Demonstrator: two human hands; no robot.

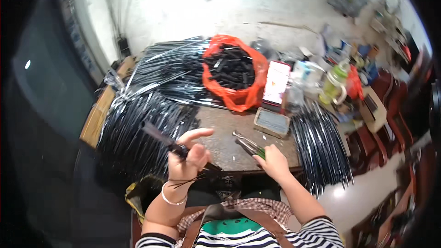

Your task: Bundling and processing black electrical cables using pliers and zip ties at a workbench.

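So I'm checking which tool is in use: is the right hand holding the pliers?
Yes, the right hand grips the green handles of the pliers, whose metal tips lie over the worktable.

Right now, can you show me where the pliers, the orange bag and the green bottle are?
Metal pliers with green handles (248,145), head view, on the shiny jaws.
Orange plastic bag of black pieces (240,97), head view, on its front wall.
Pale green plastic bottle (334,81), head view, on its body.
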